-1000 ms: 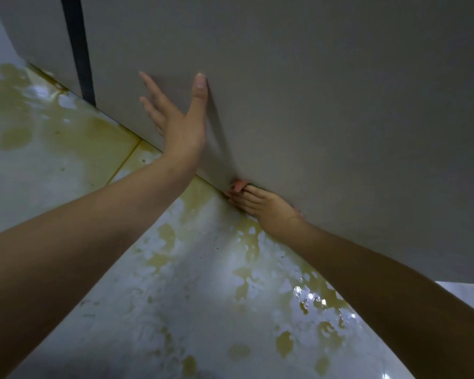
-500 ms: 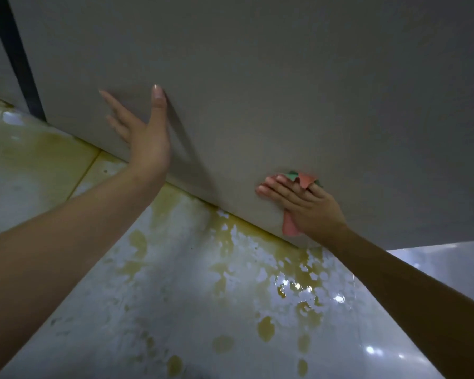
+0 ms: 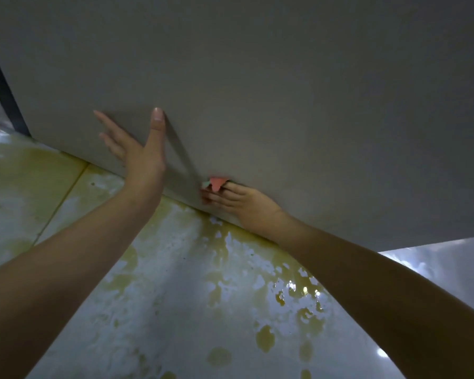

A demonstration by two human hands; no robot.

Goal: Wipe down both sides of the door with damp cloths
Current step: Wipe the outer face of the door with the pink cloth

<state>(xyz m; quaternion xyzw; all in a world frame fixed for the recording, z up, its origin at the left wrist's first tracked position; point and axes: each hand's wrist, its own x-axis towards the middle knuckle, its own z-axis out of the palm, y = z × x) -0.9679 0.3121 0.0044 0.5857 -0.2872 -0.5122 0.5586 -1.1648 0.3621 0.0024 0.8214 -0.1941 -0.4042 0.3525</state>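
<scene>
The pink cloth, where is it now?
Head view, centre: the pink cloth is pressed against the grey door near its bottom edge, under the right hand.

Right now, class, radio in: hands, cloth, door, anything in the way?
Left hand open, flat on door. Right hand presses cloth near door's bottom edge. Wet stained floor below; nothing blocking.

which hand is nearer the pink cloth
Right. The right hand presses the pink cloth against the door near its bottom edge; the left hand rests flat on the door, up and to the left.
</scene>
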